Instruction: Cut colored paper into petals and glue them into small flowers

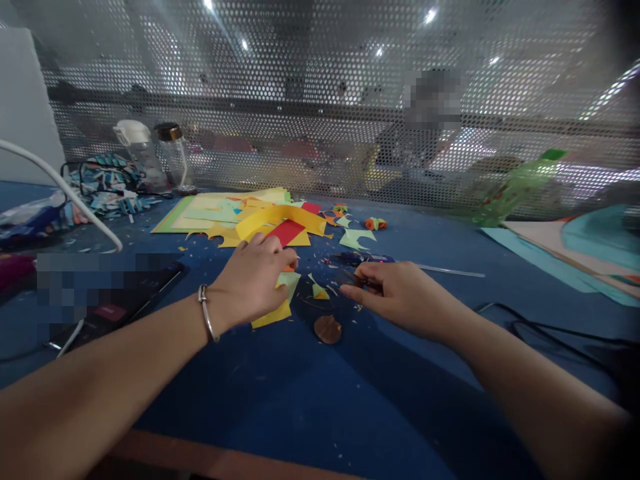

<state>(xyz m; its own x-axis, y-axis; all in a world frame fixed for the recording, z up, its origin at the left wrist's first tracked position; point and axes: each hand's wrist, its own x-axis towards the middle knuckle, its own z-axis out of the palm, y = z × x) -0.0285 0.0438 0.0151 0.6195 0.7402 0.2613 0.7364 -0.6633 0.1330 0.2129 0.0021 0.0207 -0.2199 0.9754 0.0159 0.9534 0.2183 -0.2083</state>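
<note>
My left hand (257, 277), with a silver bangle at its wrist, reaches over cut paper with thumb and fingers apart. Beneath it lie a light green paper piece (291, 283) and a yellow paper piece (273, 316). A red paper strip (287, 233) and a curved yellow paper strip (273, 215) are just beyond its fingers. My right hand (393, 290) is closed around a thin dark tool (349, 274), mostly hidden by the fingers. Between the hands are a small green and yellow paper scrap (319, 291) and a round brown disc (328, 329).
Paper sheets (170, 217) are stacked at the back left, near two bottles (173, 157). A dark blue glue gun (367, 258) with a clear stick lies past my right hand. A green bottle (517, 190), coloured sheets (545, 260) and a black cable (540, 327) are right; a perforated screen (300, 100) stands behind.
</note>
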